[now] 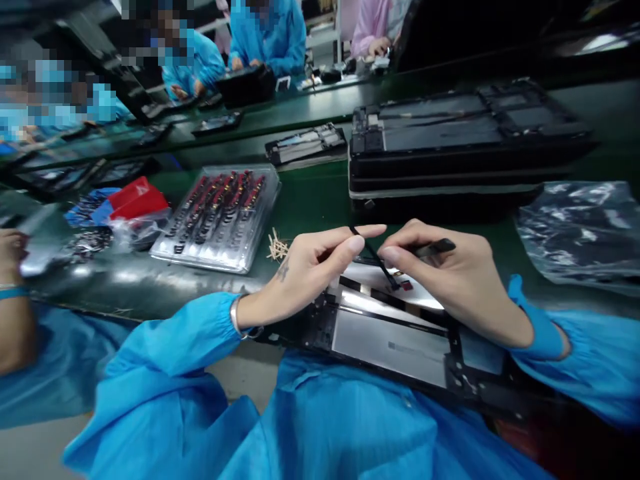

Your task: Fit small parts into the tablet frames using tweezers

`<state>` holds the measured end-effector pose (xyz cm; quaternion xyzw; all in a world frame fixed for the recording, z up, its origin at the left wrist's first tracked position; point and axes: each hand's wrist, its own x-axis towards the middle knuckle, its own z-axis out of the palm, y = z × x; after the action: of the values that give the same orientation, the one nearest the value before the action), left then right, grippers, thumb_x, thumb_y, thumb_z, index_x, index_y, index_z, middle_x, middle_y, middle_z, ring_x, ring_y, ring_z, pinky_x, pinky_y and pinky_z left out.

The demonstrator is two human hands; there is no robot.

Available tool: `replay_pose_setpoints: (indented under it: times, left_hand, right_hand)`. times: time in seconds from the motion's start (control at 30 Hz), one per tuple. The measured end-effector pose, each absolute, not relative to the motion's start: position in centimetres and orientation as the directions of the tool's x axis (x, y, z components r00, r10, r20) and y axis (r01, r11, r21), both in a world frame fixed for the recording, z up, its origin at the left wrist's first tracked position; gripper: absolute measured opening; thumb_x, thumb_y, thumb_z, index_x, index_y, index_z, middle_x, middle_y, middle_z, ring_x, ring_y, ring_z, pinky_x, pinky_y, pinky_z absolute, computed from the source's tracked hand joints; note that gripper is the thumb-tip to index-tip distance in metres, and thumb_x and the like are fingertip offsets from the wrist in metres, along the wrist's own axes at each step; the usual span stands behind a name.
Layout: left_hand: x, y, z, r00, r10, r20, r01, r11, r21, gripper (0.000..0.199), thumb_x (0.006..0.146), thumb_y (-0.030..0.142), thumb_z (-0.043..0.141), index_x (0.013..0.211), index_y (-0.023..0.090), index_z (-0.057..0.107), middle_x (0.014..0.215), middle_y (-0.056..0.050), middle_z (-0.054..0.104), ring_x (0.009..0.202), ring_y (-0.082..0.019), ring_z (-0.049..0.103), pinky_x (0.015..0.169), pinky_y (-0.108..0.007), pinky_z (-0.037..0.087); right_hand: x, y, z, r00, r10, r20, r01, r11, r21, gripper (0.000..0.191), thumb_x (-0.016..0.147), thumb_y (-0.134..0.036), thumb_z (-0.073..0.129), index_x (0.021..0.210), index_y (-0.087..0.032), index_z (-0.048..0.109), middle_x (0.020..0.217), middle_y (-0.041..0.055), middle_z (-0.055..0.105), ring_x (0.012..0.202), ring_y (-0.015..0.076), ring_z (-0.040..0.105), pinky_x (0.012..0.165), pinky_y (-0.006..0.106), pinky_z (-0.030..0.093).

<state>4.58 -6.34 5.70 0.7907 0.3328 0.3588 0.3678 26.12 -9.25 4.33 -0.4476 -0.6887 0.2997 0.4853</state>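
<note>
Between both hands runs a thin black strip [377,257] with a small dark red piece [407,285] at its lower end. My left hand [320,263] pinches the strip's upper end between thumb and fingers. Closed around a dark pen-like tool [435,248], my right hand [445,273] has its thumb and fingertip close to the strip. Below the hands lies an open black device frame [395,343] with a silver panel, at the bench's front edge. A white sheet-like surface shows behind it, partly hidden by my right hand.
Stacked black device frames [465,147] stand behind my hands. Left are a clear tray [220,247] of red-and-black parts, small tan sticks [277,245] and a red packet [140,198]. A plastic bag [580,233] lies right. A co-worker's arm [17,313] is far left; other people sit opposite.
</note>
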Motion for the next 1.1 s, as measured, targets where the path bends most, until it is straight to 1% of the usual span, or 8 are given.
replay_pose_setpoints:
  times: [0.07,0.23,0.33,0.53,0.67,0.77,0.9,1.1]
  left_hand:
    - [4.5,-6.5,5.1,0.561,0.755,0.339,0.267,-0.552,0.790,0.033,0.104,0.042,0.058,0.127,0.026,0.074,0.082,0.000,0.076,0.065,-0.013,0.065,0.055,-0.024,0.049]
    - [5.4,-6.5,5.0,0.595,0.715,0.367,0.174,-0.560,0.810,0.028,0.103,0.033,0.061,0.125,0.025,0.076,0.113,-0.005,0.078,0.098,-0.019,0.075,0.084,-0.029,0.062]
    - [6.0,-6.4,5.3,0.605,0.717,0.346,0.166,-0.538,0.826,0.028,0.102,0.033,0.061,0.126,0.026,0.075,0.111,-0.004,0.079,0.100,-0.020,0.075,0.084,-0.030,0.063]
    - [6.0,-6.6,5.2,0.592,0.748,0.298,0.208,-0.500,0.841,0.031,0.104,0.036,0.057,0.128,0.025,0.074,0.070,0.001,0.074,0.076,-0.018,0.073,0.061,-0.026,0.058]
    - [5.4,-6.2,4.6,0.682,0.690,0.242,0.299,-0.564,0.770,0.033,0.107,0.038,0.050,0.131,0.026,0.070,0.096,0.000,0.080,0.066,-0.012,0.068,0.058,-0.022,0.053]
    - [5.1,-5.5,4.2,0.793,0.603,0.088,0.411,-0.636,0.654,0.034,0.109,0.038,0.046,0.129,0.026,0.071,0.117,-0.001,0.078,0.085,-0.015,0.074,0.071,-0.023,0.055]
    - [5.3,-4.8,4.0,0.827,0.561,-0.034,0.495,-0.697,0.518,0.032,0.108,0.032,0.045,0.119,0.023,0.074,0.102,-0.002,0.080,0.088,-0.018,0.076,0.073,-0.025,0.055]
    - [5.2,-4.6,3.4,0.835,0.541,0.100,0.438,-0.763,0.475,0.026,0.107,0.025,0.048,0.110,0.018,0.072,0.099,-0.003,0.077,0.088,-0.017,0.074,0.077,-0.026,0.055]
  right_hand:
    - [26.6,-9.8,4.3,-0.122,0.914,0.387,0.347,0.404,-0.846,0.018,0.093,-0.038,0.071,0.083,-0.023,0.072,0.077,0.0007,0.067,0.070,0.0153,0.062,0.065,0.030,0.048]
    - [27.3,-10.2,3.9,-0.144,0.928,0.345,0.321,0.373,-0.870,0.009,0.091,-0.030,0.074,0.099,-0.028,0.077,0.099,0.0013,0.074,0.093,0.0196,0.068,0.081,0.034,0.053]
    - [27.3,-10.1,3.6,-0.165,0.917,0.363,0.325,0.398,-0.858,0.006,0.089,-0.030,0.076,0.094,-0.028,0.077,0.095,0.0011,0.075,0.088,0.0195,0.067,0.078,0.035,0.052]
    - [27.3,-10.6,3.4,-0.133,0.952,0.276,0.366,0.306,-0.879,0.012,0.091,-0.032,0.072,0.083,-0.023,0.072,0.077,0.0007,0.066,0.069,0.0153,0.060,0.060,0.031,0.044]
    - [28.2,-11.2,3.7,-0.144,0.952,0.272,0.454,0.307,-0.836,0.020,0.096,-0.036,0.067,0.080,-0.024,0.068,0.075,0.0010,0.064,0.068,0.0155,0.059,0.060,0.030,0.042]
    - [29.9,-11.3,3.7,-0.185,0.941,0.283,0.559,0.338,-0.757,0.023,0.097,-0.036,0.065,0.077,-0.024,0.065,0.074,0.0012,0.062,0.067,0.0162,0.057,0.059,0.031,0.039]
    - [33.0,-11.2,3.0,-0.271,0.936,0.225,0.663,0.351,-0.661,0.017,0.095,-0.035,0.065,0.081,-0.026,0.066,0.078,0.0020,0.064,0.069,0.0187,0.057,0.060,0.033,0.039]
    - [35.4,-10.7,2.0,-0.299,0.945,0.135,0.717,0.316,-0.622,0.019,0.093,-0.038,0.062,0.081,-0.025,0.068,0.080,0.0038,0.064,0.066,0.0184,0.058,0.057,0.031,0.040]
